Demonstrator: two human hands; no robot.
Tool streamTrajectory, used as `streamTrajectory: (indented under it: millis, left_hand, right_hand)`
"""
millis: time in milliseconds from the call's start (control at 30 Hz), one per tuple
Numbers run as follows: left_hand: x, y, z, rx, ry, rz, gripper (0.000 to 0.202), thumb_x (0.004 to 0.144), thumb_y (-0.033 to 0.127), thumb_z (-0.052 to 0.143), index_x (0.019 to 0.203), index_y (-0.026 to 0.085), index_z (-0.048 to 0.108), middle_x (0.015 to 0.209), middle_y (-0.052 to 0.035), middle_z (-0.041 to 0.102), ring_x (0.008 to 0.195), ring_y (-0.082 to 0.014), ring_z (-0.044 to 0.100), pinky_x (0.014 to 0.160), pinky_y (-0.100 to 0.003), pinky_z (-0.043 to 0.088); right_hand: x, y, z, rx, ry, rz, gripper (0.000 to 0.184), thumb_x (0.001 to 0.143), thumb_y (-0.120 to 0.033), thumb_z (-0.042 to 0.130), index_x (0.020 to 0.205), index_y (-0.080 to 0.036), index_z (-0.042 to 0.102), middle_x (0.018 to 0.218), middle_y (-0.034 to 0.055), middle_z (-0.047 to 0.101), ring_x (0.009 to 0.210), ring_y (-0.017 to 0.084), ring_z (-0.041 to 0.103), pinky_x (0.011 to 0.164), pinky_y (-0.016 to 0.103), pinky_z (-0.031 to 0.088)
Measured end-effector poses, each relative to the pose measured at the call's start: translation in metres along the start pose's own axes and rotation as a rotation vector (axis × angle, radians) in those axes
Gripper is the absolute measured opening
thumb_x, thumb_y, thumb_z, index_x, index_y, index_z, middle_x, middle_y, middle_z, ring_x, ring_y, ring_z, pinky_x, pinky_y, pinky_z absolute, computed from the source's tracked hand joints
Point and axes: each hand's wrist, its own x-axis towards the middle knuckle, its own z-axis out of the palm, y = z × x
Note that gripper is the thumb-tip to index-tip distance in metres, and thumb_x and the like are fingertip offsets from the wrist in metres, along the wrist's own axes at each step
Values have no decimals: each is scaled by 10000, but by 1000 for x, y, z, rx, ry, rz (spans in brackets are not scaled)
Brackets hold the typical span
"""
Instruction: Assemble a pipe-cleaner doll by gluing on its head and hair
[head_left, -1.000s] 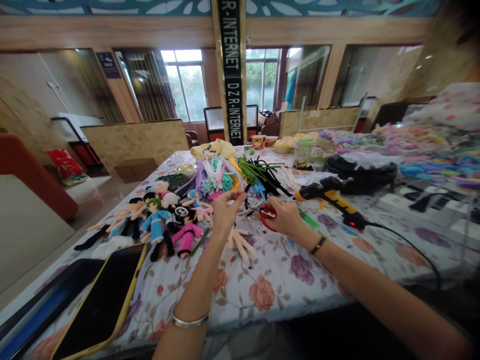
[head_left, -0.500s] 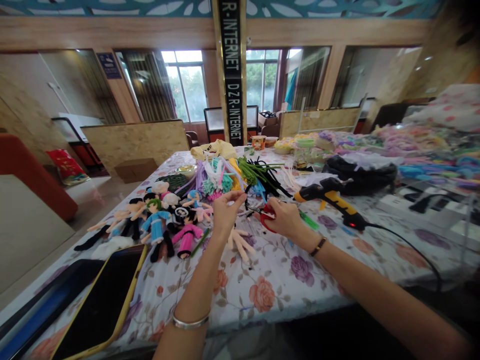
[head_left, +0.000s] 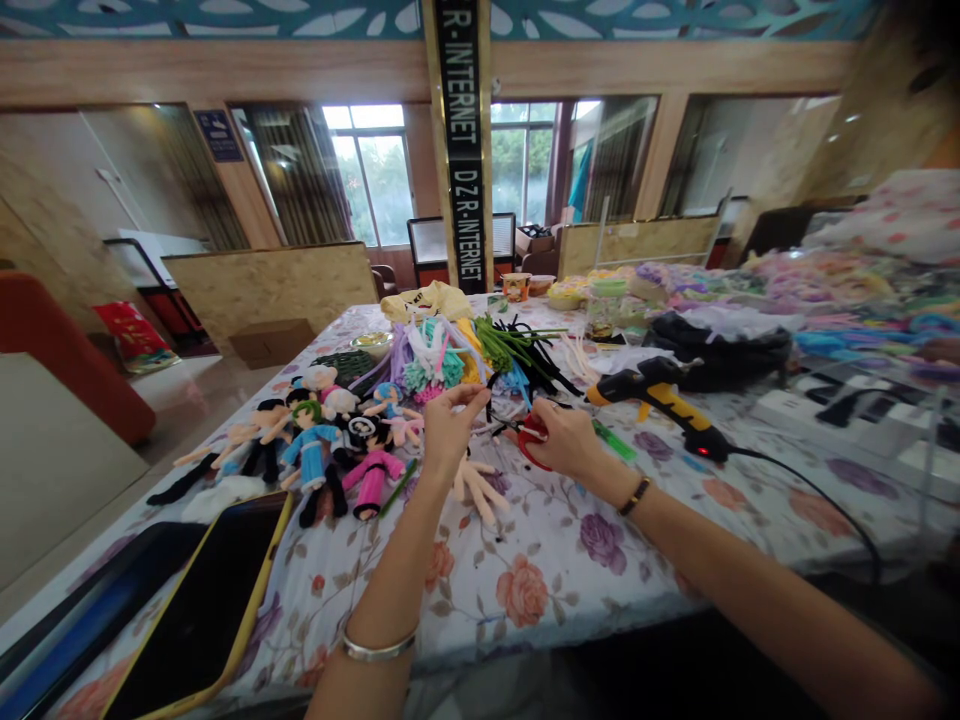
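My left hand (head_left: 452,425) pinches a short black pipe cleaner (head_left: 490,392) between thumb and fingertips. In my right hand (head_left: 570,435) are red-handled scissors (head_left: 533,440), fingers closed round the handles. Their blades point left toward the black piece; I cannot tell whether they touch it. Below the hands lies a bunch of pale peach pipe cleaners (head_left: 478,487) on the flowered tablecloth (head_left: 555,550). Several small pipe-cleaner dolls lie to the left, among them a blue-robed one with green hair (head_left: 311,440) and a pink-robed one (head_left: 371,475).
A black and yellow glue gun (head_left: 660,395) with a lit red light and a cord stands at right, near a white power strip (head_left: 810,415). Bundled coloured pipe cleaners (head_left: 439,360) lie behind the hands. A yellow-cased phone (head_left: 199,610) rests at front left.
Both hands stay in nearly the same place, still holding the black pipe cleaner and the scissors. The view has shifted very slightly.
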Motion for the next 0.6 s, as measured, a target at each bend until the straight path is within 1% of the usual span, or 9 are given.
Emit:
streamTrajectory:
  millis: [133, 300, 467, 600]
  left_hand:
    - [-1, 1, 0, 1, 3, -7, 240, 578, 345, 732, 713, 150, 702, 689, -26, 673, 671, -134, 577, 693, -259, 440]
    - [0, 0, 0, 11, -3, 4, 231, 587, 343, 730, 715, 153, 702, 703, -27, 678, 681, -135, 582, 711, -263, 443]
    - [1, -1, 0, 28, -4, 11, 233, 587, 345, 729, 717, 153, 702, 704, -29, 680, 684, -140, 586, 724, -268, 441]
    - [2, -3, -1, 40, -3, 21, 222, 610, 336, 715, 731, 151, 698, 699, -27, 673, 681, -137, 584, 707, -258, 435]
  right_hand:
    - [-1, 0, 1, -18, 1, -2, 421, 794, -583, 474, 705, -173, 515, 576, 32, 598, 470, 137, 520, 454, 269, 189]
    - [-1, 0, 0, -19, 0, 1, 406, 800, -562, 479, 694, -171, 513, 535, 22, 580, 448, 135, 510, 448, 265, 189]
    - [-1, -1, 0, -5, -20, 0, 406, 798, -567, 475, 712, -172, 511, 589, 37, 602, 474, 143, 529, 451, 267, 190]
    - [-2, -3, 0, 79, -34, 58, 411, 783, -586, 496, 695, -185, 488, 531, 18, 567, 436, 134, 494, 450, 254, 213]
